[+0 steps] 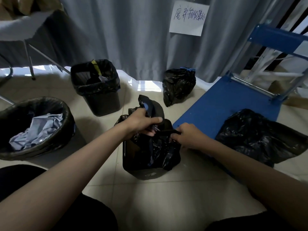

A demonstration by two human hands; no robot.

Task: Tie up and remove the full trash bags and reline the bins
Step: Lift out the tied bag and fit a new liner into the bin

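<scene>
Fingers of left hand (141,121) and right hand (186,136) pinched gathered bag (155,147) neck | bag sat in bin (146,174) between them | advice: pull ends evenly, cinch knot tight.

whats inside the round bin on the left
The round bin holds a black liner folded over its rim and crumpled pale blue paper on top. Anything beneath the paper is covered.

One head-worn wide-angle view, forward and down, close over the tiled floor (150,197).
</scene>
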